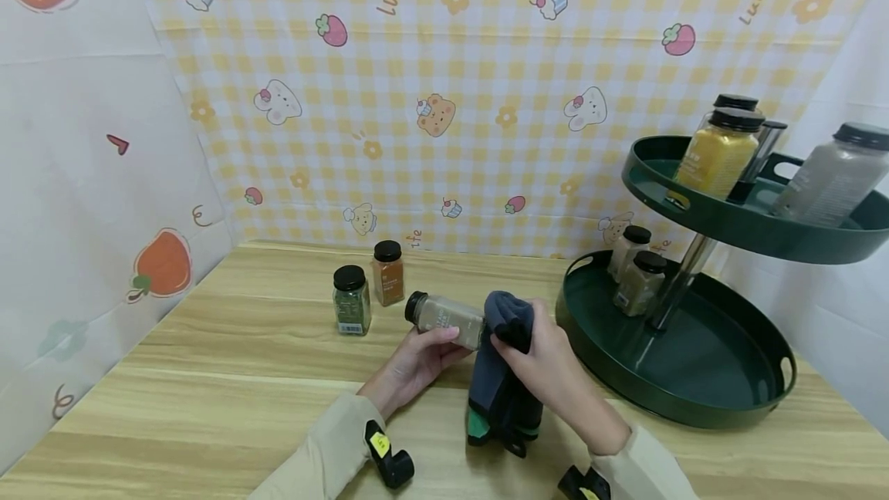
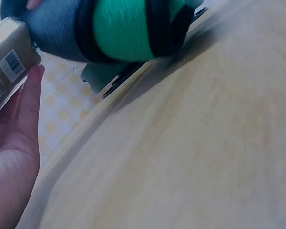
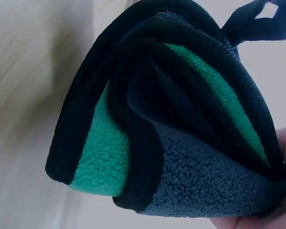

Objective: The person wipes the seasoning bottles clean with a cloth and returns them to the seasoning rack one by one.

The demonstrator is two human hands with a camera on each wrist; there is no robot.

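Note:
My left hand (image 1: 417, 367) grips a clear spice jar (image 1: 447, 318) of greyish-brown powder, tilted on its side with its black lid to the left. In the left wrist view a barcode label shows on the jar (image 2: 12, 64). With my right hand (image 1: 549, 357) I hold a folded grey-blue cloth (image 1: 501, 376) with black edging and green bands against the jar's bottom end. The cloth (image 3: 195, 167) fills the right wrist view, its loop at the upper right. Most of my right fingers are hidden behind it.
A jar of green herbs (image 1: 351, 305) and a jar of orange-brown spice (image 1: 389, 278) stand on the wooden table (image 1: 229, 392). At right is a green two-tier rack (image 1: 667, 400); two small jars sit on its lower tier, and a yellow jar (image 1: 718, 157) and a grey jar (image 1: 829, 180) above.

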